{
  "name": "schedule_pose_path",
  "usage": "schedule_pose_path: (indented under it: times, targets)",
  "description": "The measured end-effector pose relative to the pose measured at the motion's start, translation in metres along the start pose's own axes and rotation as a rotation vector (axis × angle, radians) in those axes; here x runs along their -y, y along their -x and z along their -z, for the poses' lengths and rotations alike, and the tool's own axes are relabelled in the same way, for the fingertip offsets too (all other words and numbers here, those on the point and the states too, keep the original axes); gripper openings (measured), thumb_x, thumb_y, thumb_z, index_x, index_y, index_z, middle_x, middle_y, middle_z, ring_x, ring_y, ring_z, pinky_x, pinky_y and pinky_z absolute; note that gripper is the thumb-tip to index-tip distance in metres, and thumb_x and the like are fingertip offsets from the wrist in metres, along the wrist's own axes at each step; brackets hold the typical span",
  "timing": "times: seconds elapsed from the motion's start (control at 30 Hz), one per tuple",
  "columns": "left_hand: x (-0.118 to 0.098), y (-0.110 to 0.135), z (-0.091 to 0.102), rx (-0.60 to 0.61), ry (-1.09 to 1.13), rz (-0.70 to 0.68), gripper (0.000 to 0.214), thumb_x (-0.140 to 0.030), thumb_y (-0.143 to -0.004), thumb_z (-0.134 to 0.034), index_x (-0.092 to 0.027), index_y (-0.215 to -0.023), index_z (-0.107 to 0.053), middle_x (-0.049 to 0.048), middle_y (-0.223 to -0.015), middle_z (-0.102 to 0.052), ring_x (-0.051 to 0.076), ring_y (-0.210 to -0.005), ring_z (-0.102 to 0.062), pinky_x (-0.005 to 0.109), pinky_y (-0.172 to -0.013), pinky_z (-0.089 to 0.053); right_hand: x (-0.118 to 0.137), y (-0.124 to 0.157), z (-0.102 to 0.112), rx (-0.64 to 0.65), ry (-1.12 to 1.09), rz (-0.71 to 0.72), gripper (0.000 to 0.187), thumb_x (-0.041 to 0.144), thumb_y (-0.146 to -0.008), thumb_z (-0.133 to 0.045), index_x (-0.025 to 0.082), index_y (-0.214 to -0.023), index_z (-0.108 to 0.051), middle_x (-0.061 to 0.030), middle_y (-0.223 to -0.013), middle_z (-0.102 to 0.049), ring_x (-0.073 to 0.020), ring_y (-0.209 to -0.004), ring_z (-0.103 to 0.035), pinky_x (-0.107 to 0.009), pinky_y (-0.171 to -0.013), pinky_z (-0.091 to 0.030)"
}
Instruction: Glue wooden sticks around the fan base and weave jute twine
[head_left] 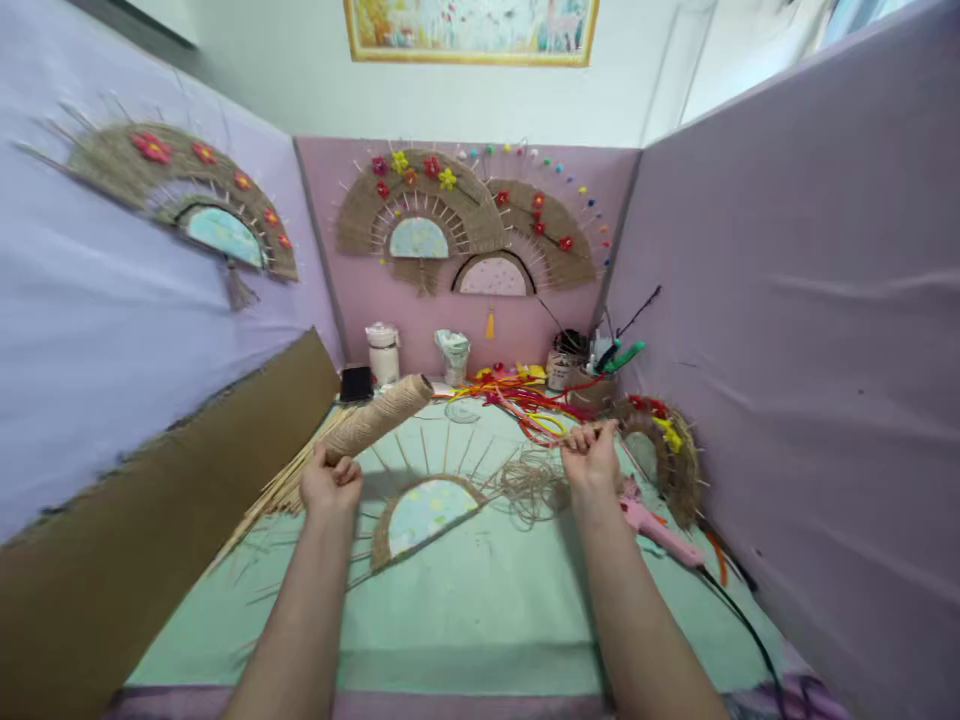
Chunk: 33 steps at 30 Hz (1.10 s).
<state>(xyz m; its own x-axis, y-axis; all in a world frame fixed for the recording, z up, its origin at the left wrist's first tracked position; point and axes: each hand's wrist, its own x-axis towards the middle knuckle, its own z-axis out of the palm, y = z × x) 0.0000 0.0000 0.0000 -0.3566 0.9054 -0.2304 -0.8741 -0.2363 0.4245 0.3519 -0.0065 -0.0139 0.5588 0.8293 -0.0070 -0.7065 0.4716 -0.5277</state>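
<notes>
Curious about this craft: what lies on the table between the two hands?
In the head view, a half-woven jute fan and a loose twine tangle lie between the left hand and the right hand.

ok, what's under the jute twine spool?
A bundle of thin sticks lies on the green mat, beside the half-made fan. The left hand grips the jute twine spool at its lower end, hiding the stick tips behind it.

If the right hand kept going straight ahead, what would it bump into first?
Most likely the brown pot of tools just beyond the right hand, though depth is hard to judge.
</notes>
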Motion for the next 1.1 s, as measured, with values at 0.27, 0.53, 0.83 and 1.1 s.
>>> schedule_pose_path:
  times: [0.27,0.53,0.83,1.1]
  targets:
    - [0.000,0.008,-0.002,0.093,-0.019,0.157,0.025,-0.009,-0.094,-0.038,-0.018,-0.070,-0.040,-0.0119,-0.046,-0.039,-0.001,-0.021,-0.026,0.013,-0.027,-0.015,-0.025,0.003,-0.002,-0.051,0.552,0.260,0.020,0.037,-0.071,-0.065,0.019,-0.073,-0.058,0.0022,-0.067,-0.061,-0.0129,-0.064,-0.057,-0.026,-0.061,-0.044]
    - [0.020,0.024,-0.012,0.200,-0.167,0.347,0.030,-0.016,-0.097,-0.035,-0.016,-0.069,-0.044,-0.0063,-0.048,-0.053,-0.001,-0.018,-0.027,0.009,-0.023,-0.016,-0.041,0.048,-0.018,0.620,0.634,0.077,0.042,0.052,-0.085,-0.054,0.024,-0.114,-0.065,-0.0076,-0.125,-0.063,-0.0235,-0.121,-0.053,-0.041,-0.105,-0.036]
    - [0.025,0.030,-0.017,0.238,-0.414,0.414,0.036,-0.024,-0.098,-0.035,-0.016,-0.064,-0.046,-0.0099,-0.032,-0.034,0.002,-0.016,-0.021,0.009,-0.023,-0.014,-0.054,0.074,-0.018,0.797,0.639,-0.330,0.049,0.067,-0.076,-0.059,0.019,-0.075,-0.065,-0.0003,-0.063,-0.058,-0.0139,-0.057,-0.051,-0.026,-0.057,-0.041]
    - [0.033,0.032,-0.013,0.222,-0.587,-0.001,0.022,-0.021,-0.089,-0.053,-0.015,-0.069,-0.049,-0.0102,-0.043,-0.041,0.001,-0.022,-0.029,0.011,-0.026,-0.011,-0.044,0.059,-0.023,0.599,0.465,-0.150,0.035,0.047,-0.074,-0.070,0.018,-0.061,-0.056,0.0086,-0.045,-0.029,-0.0067,-0.044,-0.023,-0.024,-0.046,-0.017]
